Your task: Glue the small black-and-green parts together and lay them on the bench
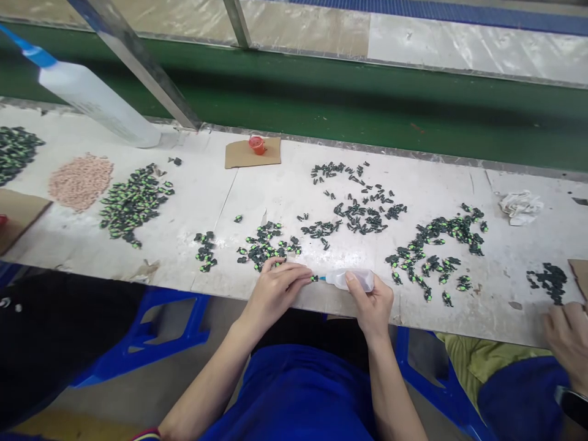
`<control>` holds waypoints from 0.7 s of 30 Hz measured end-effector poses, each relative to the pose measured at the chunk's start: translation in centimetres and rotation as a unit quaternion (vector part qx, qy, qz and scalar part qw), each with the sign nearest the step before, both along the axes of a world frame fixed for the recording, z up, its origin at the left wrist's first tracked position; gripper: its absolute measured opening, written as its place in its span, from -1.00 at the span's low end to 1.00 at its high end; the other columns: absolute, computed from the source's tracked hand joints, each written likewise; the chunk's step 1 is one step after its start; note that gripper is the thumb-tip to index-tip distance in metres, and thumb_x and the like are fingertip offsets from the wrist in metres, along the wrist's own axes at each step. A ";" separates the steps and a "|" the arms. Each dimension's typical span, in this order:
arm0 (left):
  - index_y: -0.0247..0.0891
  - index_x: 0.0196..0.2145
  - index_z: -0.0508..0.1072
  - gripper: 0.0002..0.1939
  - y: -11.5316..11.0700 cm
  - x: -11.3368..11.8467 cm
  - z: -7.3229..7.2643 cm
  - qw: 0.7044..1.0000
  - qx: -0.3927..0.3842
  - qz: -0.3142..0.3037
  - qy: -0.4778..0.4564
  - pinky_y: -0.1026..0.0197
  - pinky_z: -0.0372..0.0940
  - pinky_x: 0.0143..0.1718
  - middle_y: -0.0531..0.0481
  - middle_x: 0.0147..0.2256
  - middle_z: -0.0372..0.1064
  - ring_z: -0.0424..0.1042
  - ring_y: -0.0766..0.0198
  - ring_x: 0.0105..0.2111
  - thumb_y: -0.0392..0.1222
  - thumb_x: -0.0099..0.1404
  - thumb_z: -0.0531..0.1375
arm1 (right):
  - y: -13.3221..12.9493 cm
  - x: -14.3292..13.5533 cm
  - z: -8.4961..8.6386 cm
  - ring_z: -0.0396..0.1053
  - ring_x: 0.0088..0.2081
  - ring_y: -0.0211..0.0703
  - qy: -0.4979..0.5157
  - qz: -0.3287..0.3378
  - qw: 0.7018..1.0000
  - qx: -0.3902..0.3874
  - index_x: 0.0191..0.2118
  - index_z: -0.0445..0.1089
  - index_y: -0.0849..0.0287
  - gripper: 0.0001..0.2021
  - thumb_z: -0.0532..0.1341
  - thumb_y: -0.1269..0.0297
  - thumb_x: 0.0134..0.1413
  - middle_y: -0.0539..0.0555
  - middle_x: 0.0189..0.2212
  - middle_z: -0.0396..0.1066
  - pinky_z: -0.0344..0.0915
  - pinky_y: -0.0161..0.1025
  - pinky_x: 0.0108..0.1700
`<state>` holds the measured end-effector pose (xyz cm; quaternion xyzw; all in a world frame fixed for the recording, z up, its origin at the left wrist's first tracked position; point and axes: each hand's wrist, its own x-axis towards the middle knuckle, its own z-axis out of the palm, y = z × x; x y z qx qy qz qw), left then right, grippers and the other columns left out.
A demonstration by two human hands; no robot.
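My left hand (281,283) is closed, its fingertips pinching a small black-and-green piece (314,278) over the table's front edge. In my right hand (373,300) is a small translucent squeeze bottle (351,279), lying on its side with the blue tip pointing left at that piece. The tip is at or very near the piece; whether they touch is too small to tell. Behind my left hand lies a pile of black-and-green pieces (264,245). Small black parts (365,214) are scattered farther back. More black-and-green pieces (432,245) lie to the right.
On the white table (285,196) are a large bottle (98,101), a pink pile (81,182), and a red cup (257,145) on cardboard (234,155). A crumpled white cloth (521,207) lies right. Another person's hand (569,337) is at the right edge. A metal post (138,64) rises back left.
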<state>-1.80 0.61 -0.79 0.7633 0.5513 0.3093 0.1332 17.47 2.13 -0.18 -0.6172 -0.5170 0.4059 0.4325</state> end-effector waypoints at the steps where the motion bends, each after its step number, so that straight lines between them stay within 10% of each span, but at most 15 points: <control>1: -0.18 -0.29 0.50 -0.85 0.0 0.0 0.0 1.000 -0.001 0.001 0.001 0.07 0.20 -0.07 0.04 -0.32 0.60 0.56 0.25 -0.32 -0.22 0.38 0.13 | 0.0 0.0 0.0 0.09 -0.61 -0.32 -0.002 0.000 1.000 -0.002 -0.68 0.21 0.17 -0.61 0.24 0.04 -0.03 -0.10 -0.72 0.11 0.09 -0.35 -0.58; 21: -0.16 -0.29 0.50 -0.88 -0.1 -0.1 0.0 1.000 -0.026 0.004 0.003 0.03 0.18 -0.02 0.03 -0.30 0.60 0.56 0.22 -0.30 -0.21 0.37 0.15 | -0.1 0.5 0.0 0.19 -0.66 -0.25 -0.003 0.010 0.999 0.037 -0.67 0.24 0.08 -0.65 0.26 0.12 0.04 -0.04 -0.74 0.19 0.12 -0.22 -0.64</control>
